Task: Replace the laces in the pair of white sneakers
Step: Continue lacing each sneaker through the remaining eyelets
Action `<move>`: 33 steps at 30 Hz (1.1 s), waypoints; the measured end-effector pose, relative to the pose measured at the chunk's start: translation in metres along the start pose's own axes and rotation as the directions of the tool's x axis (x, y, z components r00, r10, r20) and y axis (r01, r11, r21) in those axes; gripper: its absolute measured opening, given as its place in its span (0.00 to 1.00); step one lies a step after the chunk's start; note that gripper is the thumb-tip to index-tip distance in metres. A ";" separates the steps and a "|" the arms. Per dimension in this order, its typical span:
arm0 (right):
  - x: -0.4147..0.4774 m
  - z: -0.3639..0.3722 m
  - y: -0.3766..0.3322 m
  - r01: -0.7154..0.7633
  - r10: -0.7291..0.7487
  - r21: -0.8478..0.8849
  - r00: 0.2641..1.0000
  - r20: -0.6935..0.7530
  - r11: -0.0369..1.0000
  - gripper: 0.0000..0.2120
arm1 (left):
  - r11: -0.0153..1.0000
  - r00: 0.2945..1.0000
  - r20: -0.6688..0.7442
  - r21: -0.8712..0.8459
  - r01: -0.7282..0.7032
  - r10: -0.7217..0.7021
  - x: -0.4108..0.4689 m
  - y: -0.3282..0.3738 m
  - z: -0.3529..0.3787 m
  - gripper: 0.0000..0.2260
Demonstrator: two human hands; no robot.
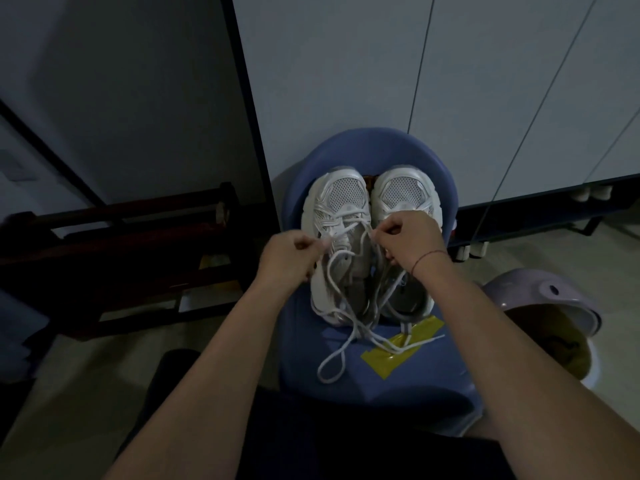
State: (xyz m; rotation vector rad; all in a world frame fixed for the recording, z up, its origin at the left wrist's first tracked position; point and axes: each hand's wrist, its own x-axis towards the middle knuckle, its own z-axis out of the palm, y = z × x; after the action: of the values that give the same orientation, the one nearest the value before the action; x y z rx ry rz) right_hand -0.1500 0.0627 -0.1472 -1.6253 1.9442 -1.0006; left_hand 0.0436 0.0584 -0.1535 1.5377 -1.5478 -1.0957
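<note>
In the head view we look down on a pair of white sneakers standing side by side, toes away from us, on the seat of a blue plastic chair. The left sneaker and the right sneaker touch along their inner sides. Our left hand sits at the left sneaker's outer edge, its fingers curled shut and pinching a strand of the white lace. Our right hand lies over the right sneaker's tongue area, fingers likewise closed on another strand of lace, a thin dark thread bracelet round the wrist. The strands run from both fists to the left sneaker's lower eyelets; loose lace trails down over the heels and loops on the seat beside strips of yellow tape. A pale lilac basin stands to the right of the chair, dark wooden furniture to the left.
</note>
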 end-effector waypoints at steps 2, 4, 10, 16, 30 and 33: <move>-0.002 0.001 -0.001 0.005 -0.005 0.002 1.000 0.011 1.000 0.07 | 1.000 0.997 -0.070 -0.005 0.008 -0.008 0.012 -0.007 0.003 0.11; -0.003 0.001 -0.001 0.010 -0.011 0.014 1.000 0.014 1.000 0.06 | 0.999 0.999 -0.009 -0.014 0.047 -0.047 0.019 -0.014 0.011 0.14; -0.004 0.001 0.002 0.031 -0.031 0.020 1.000 -0.002 0.999 0.06 | 0.999 0.999 -0.037 -0.020 -0.035 0.034 0.026 -0.023 0.022 0.10; -0.004 0.004 0.003 0.043 -0.043 0.014 0.999 -0.009 0.999 0.05 | 0.998 0.993 -0.112 -0.046 -0.040 0.034 0.026 -0.024 0.018 0.03; -0.014 0.002 -0.027 0.348 -0.380 0.193 0.912 0.157 0.917 0.07 | 0.978 0.965 0.177 -0.111 -0.177 0.195 -0.012 0.032 -0.012 0.11; -0.003 -0.002 -0.017 0.123 -0.131 0.392 0.991 -0.005 0.912 0.07 | 0.986 0.981 0.151 -0.128 -0.105 0.124 -0.011 0.031 -0.032 0.12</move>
State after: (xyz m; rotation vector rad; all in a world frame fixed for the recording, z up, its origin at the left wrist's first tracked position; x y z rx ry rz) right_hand -0.1390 0.0654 -0.1338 -1.5332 1.5129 -1.3198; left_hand 0.0604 0.0647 -0.1113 1.2911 -1.6234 -1.2461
